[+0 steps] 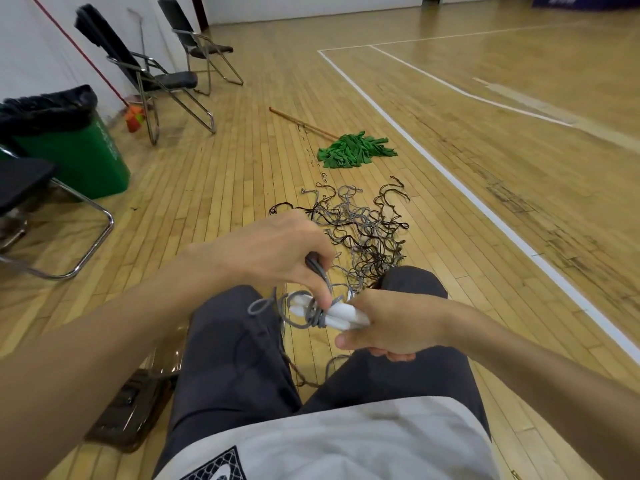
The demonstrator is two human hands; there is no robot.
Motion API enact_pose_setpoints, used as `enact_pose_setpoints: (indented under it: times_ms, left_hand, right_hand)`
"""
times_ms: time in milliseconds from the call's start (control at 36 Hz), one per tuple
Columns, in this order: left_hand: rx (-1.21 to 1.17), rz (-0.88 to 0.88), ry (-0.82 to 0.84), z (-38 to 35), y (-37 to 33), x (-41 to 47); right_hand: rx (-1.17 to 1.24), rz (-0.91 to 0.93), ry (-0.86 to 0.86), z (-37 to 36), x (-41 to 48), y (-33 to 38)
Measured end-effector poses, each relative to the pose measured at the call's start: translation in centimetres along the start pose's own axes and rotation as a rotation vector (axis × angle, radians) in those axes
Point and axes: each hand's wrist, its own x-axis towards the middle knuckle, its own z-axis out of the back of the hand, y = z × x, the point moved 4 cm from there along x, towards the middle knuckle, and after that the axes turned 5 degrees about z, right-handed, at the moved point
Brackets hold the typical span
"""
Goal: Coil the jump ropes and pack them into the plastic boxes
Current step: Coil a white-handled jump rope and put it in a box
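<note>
At the left edge of the frame stands a green bin (90, 157), which has no part in the work. In the lower left, just beside the person's leg, lies a clear brownish plastic box (166, 358). Something dark seems to be inside it, but whether this is a packed rope cannot be told.

In the middle of the frame, above the lap, the left hand (273, 258) pinches the grey cord (313, 268) between curled fingers and brings it down onto the bundle. A little to the right, the right hand (394, 323) is closed firmly around the two white handles (346, 315), which lie side by side. The cord already goes around the handles in several turns, and one loose loop hangs at the left of them.

Higher up and to the right, on the wooden floor (207, 202) in front of the knees, lies the pile of ropes (363, 230), grey and dark cords all tangled together.

By this view the task is at an early or middle stage. One rope is almost tied up but not yet in a box, and many ropes wait in the pile.

The cord looks thin, soft and kinked, so it probably slips and tangles easily.
</note>
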Motion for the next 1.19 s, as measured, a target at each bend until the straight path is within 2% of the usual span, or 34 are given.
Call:
enact_pose_setpoints:
  times_ms: [167, 278, 333, 472, 639, 778, 917, 1083, 1194]
  left_hand:
    - [-0.28, -0.04, 0.019, 0.4, -0.7, -0.6]
    - [-0.522, -0.02, 0.171, -0.4, -0.5, -0.6]
    - [-0.655, -0.027, 0.227, -1.1, -0.1, -0.6]
    - [-0.976, -0.076, 0.296, -2.7, 0.3, -1.2]
    - [-1.201, -0.097, 0.293, -4.1, 0.8, -1.3]
    - [-1.38, -0.134, 0.309, -5.0, 0.9, -1.2]
    - [-1.426, -0.138, 0.271, -5.8, 1.1, -1.2]
    - [-1.544, -0.095, 0.176, -7.1, 1.1, -1.0]
    - [-1.77, 0.024, 0.2, -9.3, 3.6, -0.8]
  right_hand:
    - [-0.057, 0.019, 0.059, 0.0, -1.1, 0.9]
    - [-0.135, 0.07, 0.09, -0.4, -1.6, 1.8]
    - [-0.097, 0.108, 0.09, -0.5, -1.9, 2.2]
    - [-0.063, 0.193, 0.043, -0.2, -2.2, 2.8]
    - [-0.069, 0.216, -0.047, 0.0, -1.5, 3.1]
    - [-0.016, 0.231, -0.042, 0.3, -1.5, 3.1]
    - [-0.036, 0.253, -0.04, 0.3, -1.4, 3.2]
    - [0.05, 0.263, -0.052, 0.4, -1.0, 2.8]
    - [0.123, 0.348, -0.097, 0.4, -1.0, 2.9]
